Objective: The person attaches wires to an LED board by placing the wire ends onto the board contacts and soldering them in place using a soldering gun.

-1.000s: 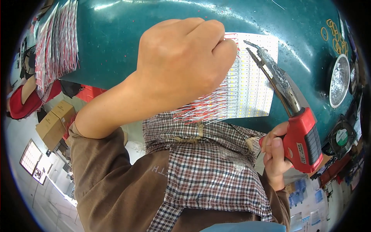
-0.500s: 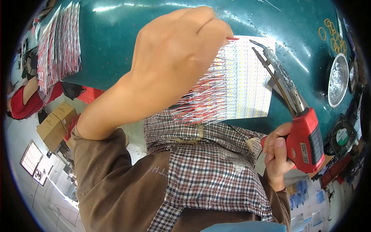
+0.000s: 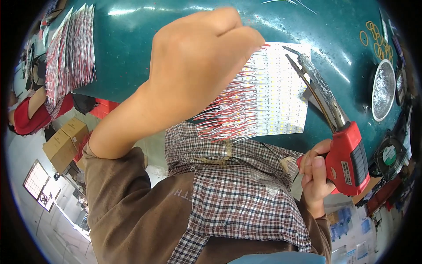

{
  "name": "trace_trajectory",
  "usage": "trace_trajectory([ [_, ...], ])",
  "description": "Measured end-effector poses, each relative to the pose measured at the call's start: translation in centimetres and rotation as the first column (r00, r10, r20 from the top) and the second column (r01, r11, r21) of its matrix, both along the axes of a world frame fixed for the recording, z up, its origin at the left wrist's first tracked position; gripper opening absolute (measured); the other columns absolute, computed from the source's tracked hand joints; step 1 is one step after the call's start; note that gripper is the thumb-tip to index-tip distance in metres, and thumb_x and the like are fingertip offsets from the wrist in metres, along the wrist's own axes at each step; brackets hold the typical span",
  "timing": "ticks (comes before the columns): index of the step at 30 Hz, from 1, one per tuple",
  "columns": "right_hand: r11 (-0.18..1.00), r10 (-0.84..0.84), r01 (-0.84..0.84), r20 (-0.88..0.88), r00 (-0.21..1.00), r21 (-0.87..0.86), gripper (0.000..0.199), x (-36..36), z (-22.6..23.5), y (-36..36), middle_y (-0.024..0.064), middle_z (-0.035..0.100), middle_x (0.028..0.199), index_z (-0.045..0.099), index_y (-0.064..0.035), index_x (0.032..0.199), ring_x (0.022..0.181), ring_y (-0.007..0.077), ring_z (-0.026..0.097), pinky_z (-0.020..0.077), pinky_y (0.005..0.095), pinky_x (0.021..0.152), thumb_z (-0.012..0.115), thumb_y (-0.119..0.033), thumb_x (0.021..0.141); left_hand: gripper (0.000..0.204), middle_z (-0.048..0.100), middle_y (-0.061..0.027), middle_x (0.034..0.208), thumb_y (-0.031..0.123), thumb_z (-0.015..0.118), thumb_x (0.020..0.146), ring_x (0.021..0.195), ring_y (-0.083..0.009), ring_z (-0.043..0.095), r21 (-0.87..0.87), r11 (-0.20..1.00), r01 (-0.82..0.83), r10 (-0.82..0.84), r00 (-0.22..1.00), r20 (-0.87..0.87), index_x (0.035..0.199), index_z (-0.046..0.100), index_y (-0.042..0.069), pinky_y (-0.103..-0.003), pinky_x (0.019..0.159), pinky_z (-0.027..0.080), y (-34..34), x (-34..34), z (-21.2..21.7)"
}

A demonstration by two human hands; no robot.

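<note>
A white LED board panel [image 3: 283, 97] with rows of small yellow chips lies on the green table. Many red and white wires [image 3: 231, 112] stick out along its left side. My left hand [image 3: 202, 61] is closed over the panel's far left corner, pinching a red wire [image 3: 266, 45] whose tip shows at the fingertips. My right hand [image 3: 317, 174] grips the red handle of a soldering gun [image 3: 349, 154]. Its dark tip [image 3: 290, 50] hovers over or touches the panel's far right part; I cannot tell which. A thin metal feed tube runs beside the barrel.
A stack of wired boards [image 3: 72, 57] stands at the far left, near another person's red sleeve [image 3: 24, 116]. On the right are a metal bowl [image 3: 383, 90], yellow rubber bands [image 3: 378, 42] and a black fan [image 3: 389, 154]. Loose wires [image 3: 296, 4] lie at the far edge. Cardboard boxes [image 3: 66, 141] sit lower left.
My left hand has turned slightly at the panel's corner, its fingertips reaching a little farther right with the red wire. The soldering gun has barely moved.
</note>
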State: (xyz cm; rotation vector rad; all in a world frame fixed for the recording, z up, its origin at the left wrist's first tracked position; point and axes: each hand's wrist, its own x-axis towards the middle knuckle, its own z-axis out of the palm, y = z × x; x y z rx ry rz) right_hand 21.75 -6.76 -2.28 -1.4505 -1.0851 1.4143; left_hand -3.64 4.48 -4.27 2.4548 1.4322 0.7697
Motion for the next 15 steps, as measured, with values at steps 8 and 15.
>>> trace_trajectory([
  [8, 0.999, 0.031, -0.030, 0.005, 1.000, -0.031, 0.025, 0.2, 0.3, -0.2, 0.0053, 0.046, 0.065, 0.044, 0.0048, 0.105, 0.039, 0.0047, 0.031, 0.0328, 0.0211, 0.039, 0.052, -0.007, 0.084, 0.023, 0.052, 0.0005, 0.065, 0.007, 0.068, 0.057, 0.053, -0.0131, 0.051, 0.245, 0.956, 0.162, -0.139, 0.984, -0.108, 0.080, 0.069, 0.009, -0.025, 0.044, 0.039, -0.4, 0.0, -1.3],
  [15, 0.999, 0.010, -0.009, 0.018, 1.000, -0.037, 0.026, 0.0, 0.0, -0.4, 0.0036, 0.043, 0.059, 0.045, 0.0051, 0.104, 0.038, 0.0053, 0.030, 0.0323, 0.0214, 0.039, 0.055, -0.009, 0.084, 0.023, 0.052, -0.0002, 0.065, 0.011, 0.067, 0.057, 0.054, -0.0129, 0.051, 0.280, 0.945, 0.171, -0.144, 0.983, -0.116, 0.080, 0.069, 0.008, -0.024, 0.044, 0.039, -0.5, 0.1, -1.7],
])
